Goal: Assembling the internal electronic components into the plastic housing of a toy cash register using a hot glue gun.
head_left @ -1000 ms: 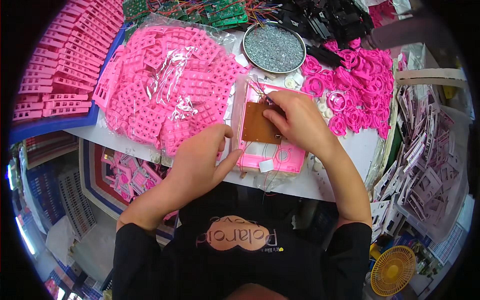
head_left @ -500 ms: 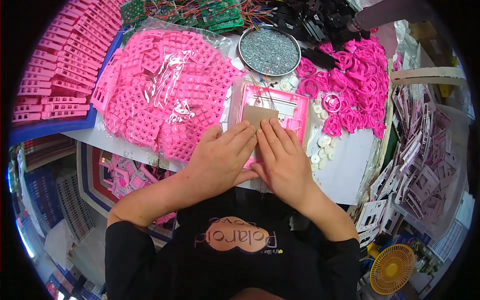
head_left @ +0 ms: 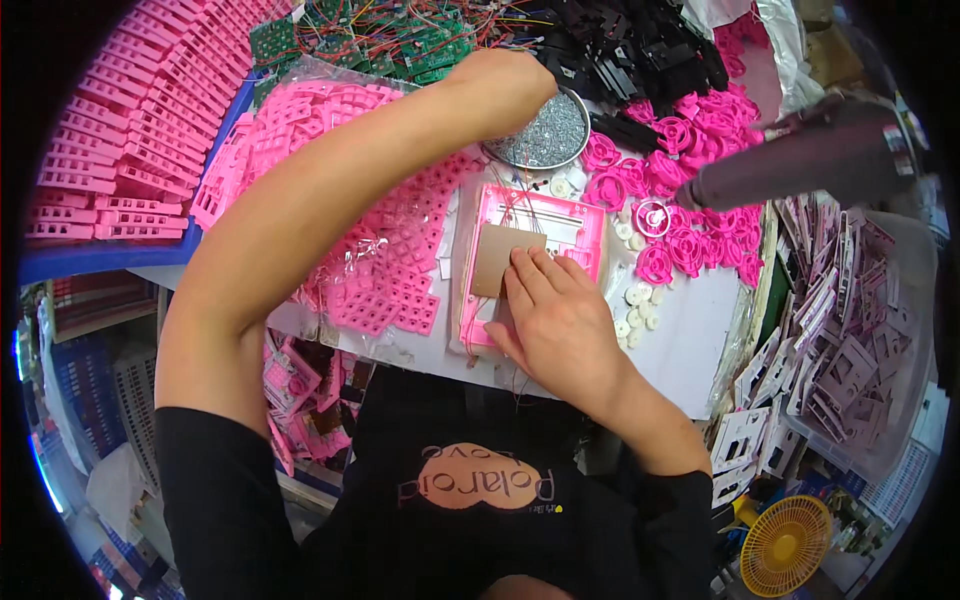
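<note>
1. Sitting at the counter's left edge: blue tray, pink slotted frames stacked in rows.
2. Clear bag of pink keypads covers the left part, running toward the near edge. Left forearm crosses above it.
3. Green circuit boards with coloured wires piled toward the far edge.
4. Left hand over the metal bowl of small silver pieces, far side. Fingertips hidden, so can't tell if that grip is apart or together.
5. Pink housing near the middle of the near edge. Brown board lies flat inside it; thin wires come out at the far end.
6. Right hand flat on the board's right part, fingers extended side by side, thumb apart. Grip not clamped on anything.
7. White discs scattered right of the housing; black parts toward the far edge.
8. Pink rings heaped toward the far right corner. Dark power tool hangs in front of them.
9. Beyond the right edge: clear bin of pale panels.
</note>
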The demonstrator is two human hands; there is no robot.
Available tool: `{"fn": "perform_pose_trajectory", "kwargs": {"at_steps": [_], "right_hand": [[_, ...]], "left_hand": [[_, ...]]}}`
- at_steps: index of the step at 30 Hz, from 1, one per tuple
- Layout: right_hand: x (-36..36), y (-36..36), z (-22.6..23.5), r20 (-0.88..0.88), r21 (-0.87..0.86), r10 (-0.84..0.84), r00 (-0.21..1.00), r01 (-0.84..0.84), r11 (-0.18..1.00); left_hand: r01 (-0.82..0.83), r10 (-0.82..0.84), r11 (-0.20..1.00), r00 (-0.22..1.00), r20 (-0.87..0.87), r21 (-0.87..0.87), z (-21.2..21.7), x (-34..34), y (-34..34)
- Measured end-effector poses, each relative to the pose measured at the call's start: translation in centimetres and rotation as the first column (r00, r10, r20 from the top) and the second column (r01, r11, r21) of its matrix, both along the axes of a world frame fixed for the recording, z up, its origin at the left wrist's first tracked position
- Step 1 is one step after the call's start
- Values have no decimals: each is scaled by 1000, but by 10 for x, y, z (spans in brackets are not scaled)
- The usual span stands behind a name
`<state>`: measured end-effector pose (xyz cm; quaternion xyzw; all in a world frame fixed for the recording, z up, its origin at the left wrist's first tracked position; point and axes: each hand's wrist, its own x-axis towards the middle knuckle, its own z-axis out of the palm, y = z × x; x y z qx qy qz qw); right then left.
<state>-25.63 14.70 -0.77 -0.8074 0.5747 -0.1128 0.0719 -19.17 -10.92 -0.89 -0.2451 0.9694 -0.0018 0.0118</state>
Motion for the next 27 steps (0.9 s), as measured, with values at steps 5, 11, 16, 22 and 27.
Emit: {"fn": "perform_pose_trajectory", "kwargs": {"at_steps": [5,11,16,22,27], "right_hand": [[-4,5,0,87,-14,-22,996,23,1000],[-56,21,60,528,-440,185,829,81,894],[-140,-52,77,959,-282,216,186,508,814],[-124,-102,76,987,82,-79,142,-14,997],[-92,-86,63,995,50,-59,85,100,994]], "left_hand": [[19,-17,1000,985,171,-9,-17,-23,-1],[75,-82,995,990,-115,-63,-38,7,-14],[99,-100,995,995,-21,-30,-11,-24,-9],[36,-60,995,964,-258,-95,-20,8,-24],[19,-26,999,974,-226,-29,5,5,-12]]}}
